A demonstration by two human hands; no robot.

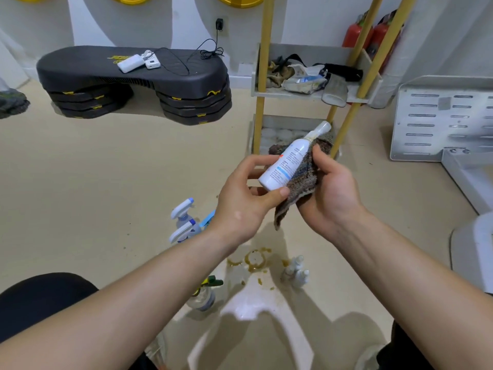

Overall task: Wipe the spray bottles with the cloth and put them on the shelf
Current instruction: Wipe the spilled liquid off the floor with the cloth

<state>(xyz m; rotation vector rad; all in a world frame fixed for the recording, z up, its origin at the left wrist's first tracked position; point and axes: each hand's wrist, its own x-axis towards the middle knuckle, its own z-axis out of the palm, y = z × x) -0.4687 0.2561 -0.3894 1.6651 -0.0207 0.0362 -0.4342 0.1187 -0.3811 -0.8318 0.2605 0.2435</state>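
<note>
The white spray bottle (288,161), its blue-banded label print too small to read, is held tilted above the floor before the shelf (293,95), the left grip (240,206) pinching its base and the right grip (330,193) clasping the brown cloth (301,180) against its side.

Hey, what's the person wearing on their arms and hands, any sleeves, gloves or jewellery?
Nothing shows. The left hand and right hand are ungloved with no rings in view. The left forearm and right forearm are bare, with no sleeves, watch or bracelet.
</note>
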